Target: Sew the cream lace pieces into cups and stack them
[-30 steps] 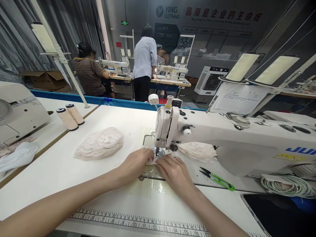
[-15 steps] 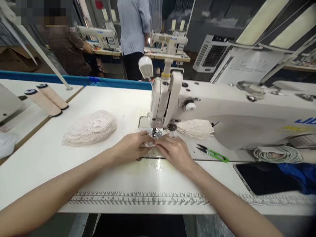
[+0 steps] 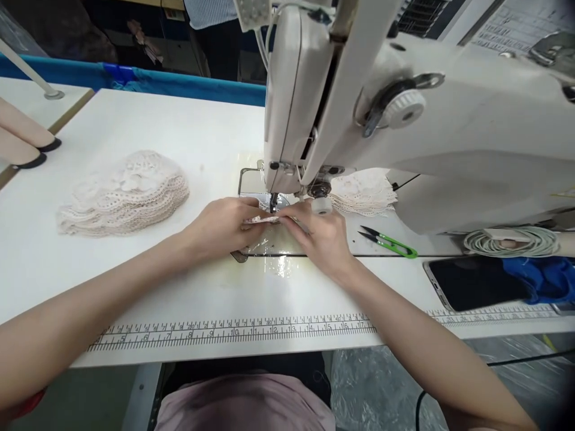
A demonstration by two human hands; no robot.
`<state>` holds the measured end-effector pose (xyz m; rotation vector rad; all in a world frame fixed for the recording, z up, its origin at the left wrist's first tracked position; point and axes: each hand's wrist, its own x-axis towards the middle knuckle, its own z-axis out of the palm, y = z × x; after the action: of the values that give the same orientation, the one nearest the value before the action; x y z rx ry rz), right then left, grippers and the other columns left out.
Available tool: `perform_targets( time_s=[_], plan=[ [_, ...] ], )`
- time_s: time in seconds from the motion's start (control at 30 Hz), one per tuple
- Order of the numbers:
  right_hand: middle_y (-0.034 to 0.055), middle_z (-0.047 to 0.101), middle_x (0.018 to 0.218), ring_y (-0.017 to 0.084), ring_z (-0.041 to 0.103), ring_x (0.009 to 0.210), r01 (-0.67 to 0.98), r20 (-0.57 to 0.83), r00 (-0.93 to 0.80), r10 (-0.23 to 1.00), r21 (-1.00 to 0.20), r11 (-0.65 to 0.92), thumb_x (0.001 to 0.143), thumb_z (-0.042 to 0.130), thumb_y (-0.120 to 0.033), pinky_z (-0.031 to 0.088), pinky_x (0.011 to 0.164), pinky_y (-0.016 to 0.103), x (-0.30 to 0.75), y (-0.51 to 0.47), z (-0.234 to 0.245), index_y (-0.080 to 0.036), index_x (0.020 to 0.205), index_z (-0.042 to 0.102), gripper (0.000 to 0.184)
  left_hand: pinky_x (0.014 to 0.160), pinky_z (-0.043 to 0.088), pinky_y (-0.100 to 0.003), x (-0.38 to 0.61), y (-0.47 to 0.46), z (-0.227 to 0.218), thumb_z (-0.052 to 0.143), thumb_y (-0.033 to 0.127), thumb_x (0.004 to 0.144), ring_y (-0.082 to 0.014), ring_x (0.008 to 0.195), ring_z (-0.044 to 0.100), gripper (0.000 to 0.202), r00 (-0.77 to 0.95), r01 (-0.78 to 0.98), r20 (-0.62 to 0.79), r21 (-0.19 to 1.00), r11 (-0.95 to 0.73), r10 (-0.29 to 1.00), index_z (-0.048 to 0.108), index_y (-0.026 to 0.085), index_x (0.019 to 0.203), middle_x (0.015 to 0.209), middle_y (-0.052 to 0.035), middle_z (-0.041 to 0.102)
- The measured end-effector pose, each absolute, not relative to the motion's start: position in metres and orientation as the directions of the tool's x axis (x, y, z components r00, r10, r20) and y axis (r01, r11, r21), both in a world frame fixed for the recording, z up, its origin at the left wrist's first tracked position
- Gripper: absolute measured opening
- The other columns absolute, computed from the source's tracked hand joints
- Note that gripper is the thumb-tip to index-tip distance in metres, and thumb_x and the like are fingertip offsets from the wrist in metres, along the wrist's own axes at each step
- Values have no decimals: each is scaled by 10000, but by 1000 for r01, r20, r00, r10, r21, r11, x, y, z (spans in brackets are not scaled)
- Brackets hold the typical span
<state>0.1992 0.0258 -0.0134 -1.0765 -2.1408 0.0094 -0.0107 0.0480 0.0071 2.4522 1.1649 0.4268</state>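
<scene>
Between my two hands a small piece of pale lace is pinched, right in front of the presser foot of a white sewing machine. My left hand closes on the lace's left end. The right end sits between the thumb and fingers of my right hand. Part of the lace is hidden by my fingers. A stack of cream lace pieces lies on the table to the left. More lace rests behind the needle area, under the machine arm.
Green thread snips lie to the right of my right hand. Farther right are a phone, a coil of cord and blue cloth. Thread cones stand at far left. A printed ruler runs along the front edge.
The view has tipped down and come closer to the machine. My hands stay at the presser foot, and the lace between them now appears raised and folded edge-on.
</scene>
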Motion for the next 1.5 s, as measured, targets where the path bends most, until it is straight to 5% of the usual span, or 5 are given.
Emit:
perform_targets(
  time_s=[0.2, 0.37, 0.7, 0.9, 1.5],
  plan=[
    [-12, 732, 853, 124, 650, 795, 705, 522, -386, 761, -365, 608, 981, 524, -237, 459, 728, 264, 197, 25, -13, -209, 964, 706, 185, 557, 350, -239, -14, 56, 15, 430, 433, 975, -95, 583, 498, 467, 634, 619, 33, 577, -533, 772, 670, 155, 687, 711, -6, 556],
    [-5, 714, 806, 128, 630, 739, 691, 512, -402, 759, -374, 619, 985, 516, -254, 452, 720, 276, 200, 23, -13, -206, 958, 702, 194, 545, 335, -239, -17, 51, 12, 423, 375, 977, -85, 584, 499, 448, 655, 623, 60, 521, -583, 753, 660, 160, 664, 746, -5, 574],
    [20, 762, 1014, 175, 666, 1018, 670, 527, -636, 564, 15, 742, 922, 554, -92, 479, 909, 345, 202, 8, -8, -170, 900, 694, 161, 631, 423, -356, -13, 15, 2, 486, 202, 960, -239, 895, 620, 250, 805, 557, 372, -209, -803, 462, 686, 164, 1105, 1106, -95, 709],
    [-1, 767, 968, 139, 675, 977, 673, 524, -660, 538, 95, 734, 929, 506, -54, 471, 972, 340, 202, 6, -9, -189, 868, 688, 235, 871, 445, -410, -12, 10, 3, 502, 119, 962, -285, 1184, 605, 261, 807, 562, 337, -186, -806, 485, 612, 102, 1198, 1198, -138, 693],
    [-40, 774, 892, 113, 682, 764, 729, 586, -614, 528, 166, 664, 902, 529, -18, 470, 978, 334, 199, 20, -16, -172, 864, 704, 237, 922, 427, -415, -14, 26, -3, 489, 183, 982, -233, 1177, 624, 279, 772, 606, 381, -203, -769, 508, 616, 171, 1230, 1204, -74, 703]
  ],
)
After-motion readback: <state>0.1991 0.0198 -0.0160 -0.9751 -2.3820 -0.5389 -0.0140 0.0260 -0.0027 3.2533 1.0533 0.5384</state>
